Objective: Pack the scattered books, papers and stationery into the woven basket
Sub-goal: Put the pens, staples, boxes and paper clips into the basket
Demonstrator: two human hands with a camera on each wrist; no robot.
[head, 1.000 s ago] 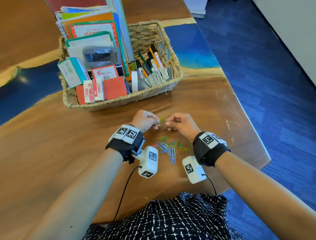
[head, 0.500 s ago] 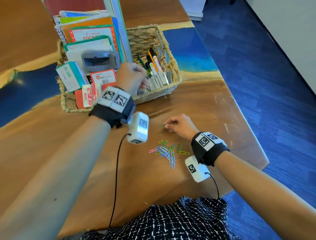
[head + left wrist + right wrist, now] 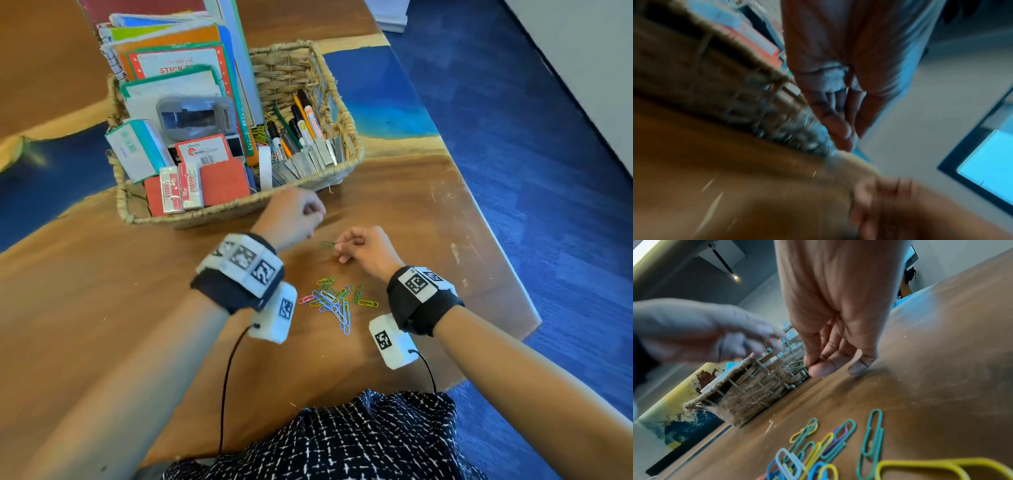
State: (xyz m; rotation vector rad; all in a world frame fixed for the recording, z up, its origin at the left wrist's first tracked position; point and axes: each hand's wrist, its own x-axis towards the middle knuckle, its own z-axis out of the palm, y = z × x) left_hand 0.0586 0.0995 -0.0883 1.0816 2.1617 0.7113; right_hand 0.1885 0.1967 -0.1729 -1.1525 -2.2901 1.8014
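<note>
The woven basket [image 3: 191, 220] stands on the wooden table, filled with books, boxes, erasers and pens. In front of it lies a pile of coloured paper clips [image 3: 335, 302], seen close up in the right wrist view as paper clips [image 3: 818, 449]. My right hand [image 3: 337, 249] pinches a green paper clip [image 3: 327, 244] between thumb and finger, just above the table, behind the pile. My left hand [image 3: 313, 219] is blurred, between the basket's front wall and my right hand. Its fingers look loose and hold nothing in the left wrist view, left hand [image 3: 846, 138].
Tall notebooks [image 3: 178, 65] stand in the basket's back left; markers [image 3: 303, 116] lean in its right part. The table's right edge [image 3: 496, 240] drops to blue carpet. Bare wood lies left of the paper clips.
My left hand reached over the basket half a second ago and has now come back down toward my right hand. The right hand stayed in place, still pinching the green clip.
</note>
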